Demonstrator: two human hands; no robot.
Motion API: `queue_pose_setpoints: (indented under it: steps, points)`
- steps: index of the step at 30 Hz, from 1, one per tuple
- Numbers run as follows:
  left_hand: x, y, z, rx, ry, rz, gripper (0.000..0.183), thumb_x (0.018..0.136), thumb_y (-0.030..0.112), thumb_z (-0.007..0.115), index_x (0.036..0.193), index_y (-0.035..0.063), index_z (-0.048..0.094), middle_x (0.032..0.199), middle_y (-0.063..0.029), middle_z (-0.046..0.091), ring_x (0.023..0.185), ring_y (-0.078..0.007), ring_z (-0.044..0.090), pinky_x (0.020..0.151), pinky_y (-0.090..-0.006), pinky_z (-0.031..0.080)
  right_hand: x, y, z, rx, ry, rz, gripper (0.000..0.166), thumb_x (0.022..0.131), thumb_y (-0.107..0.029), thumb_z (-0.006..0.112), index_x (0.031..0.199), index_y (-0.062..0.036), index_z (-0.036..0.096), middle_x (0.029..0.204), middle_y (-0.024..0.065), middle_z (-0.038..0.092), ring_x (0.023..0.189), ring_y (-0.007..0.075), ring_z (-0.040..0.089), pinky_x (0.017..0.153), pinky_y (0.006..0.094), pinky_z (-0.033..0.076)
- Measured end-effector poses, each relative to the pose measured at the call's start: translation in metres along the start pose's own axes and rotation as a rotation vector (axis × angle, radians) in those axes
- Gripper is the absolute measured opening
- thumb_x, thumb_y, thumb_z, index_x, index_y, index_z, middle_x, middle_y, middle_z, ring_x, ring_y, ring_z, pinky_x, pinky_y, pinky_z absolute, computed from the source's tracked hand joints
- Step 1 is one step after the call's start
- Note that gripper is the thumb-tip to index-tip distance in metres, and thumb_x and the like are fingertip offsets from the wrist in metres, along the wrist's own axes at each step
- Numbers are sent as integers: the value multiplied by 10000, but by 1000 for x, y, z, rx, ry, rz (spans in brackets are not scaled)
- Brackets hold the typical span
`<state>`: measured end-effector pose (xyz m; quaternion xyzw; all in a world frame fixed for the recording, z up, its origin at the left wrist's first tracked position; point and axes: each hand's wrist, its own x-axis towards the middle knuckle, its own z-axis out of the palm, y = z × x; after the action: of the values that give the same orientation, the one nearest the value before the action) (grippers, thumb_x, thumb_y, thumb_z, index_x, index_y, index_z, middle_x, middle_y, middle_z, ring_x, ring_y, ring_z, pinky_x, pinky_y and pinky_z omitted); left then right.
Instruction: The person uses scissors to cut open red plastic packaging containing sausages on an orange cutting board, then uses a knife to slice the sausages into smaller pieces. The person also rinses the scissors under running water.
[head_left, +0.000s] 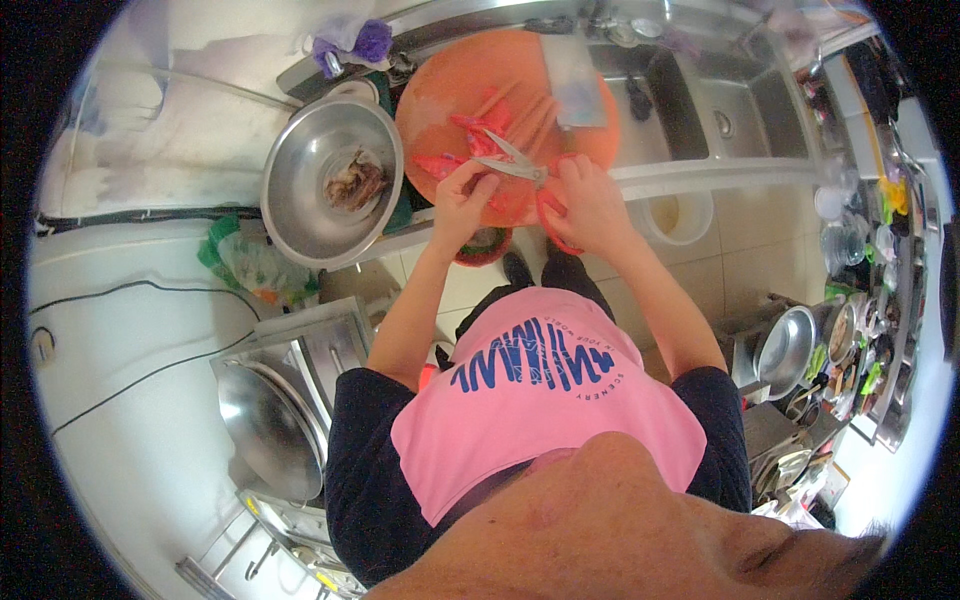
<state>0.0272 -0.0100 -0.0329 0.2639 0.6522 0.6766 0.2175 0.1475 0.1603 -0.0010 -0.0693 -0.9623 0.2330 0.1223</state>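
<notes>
My right hand (589, 199) grips a pair of scissors (517, 161) by the red handles, with the metal blades spread apart. At the tip of the lower blade are the bent fingers of my left hand (465, 199); whether they pinch something small cannot be made out. Both hands are over the near part of a round orange plastic basin (442, 82). Several long, thin, orange-brown sticks that look like sausages (534, 124) lie in it beyond the blades. Crumpled red plastic wrappers (486, 135) lie beside them, left of the scissors.
Left of the basin stands a steel bowl (292, 176) holding a brown clump (356, 181). A clear plastic bag (574, 79) lies over the basin's right side. Farther right are steel sink bowls (739, 112). A white bucket (679, 217) stands below, and a wok (266, 427) is at lower left.
</notes>
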Motion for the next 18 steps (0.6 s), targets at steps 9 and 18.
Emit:
queue_pose_setpoints:
  steps: [9,18]
  points:
    - [2,-4,-9,-21,-92,-34,245,865,47,581,1096,-32,604,1005,-50,636,911,-116,576,814,-265,474,-3,-5,-2,-7,-123,66,517,698,-388,692,988,-19,474,913,176,519,864,347,569,714,425,484]
    - [3,-6,-6,18,-68,-81,181,873,93,585,1015,-14,618,882,-6,631,800,-75,551,742,-225,445,-3,1,8,-49,-146,82,477,740,-389,655,986,-26,466,832,172,553,756,337,610,638,417,510]
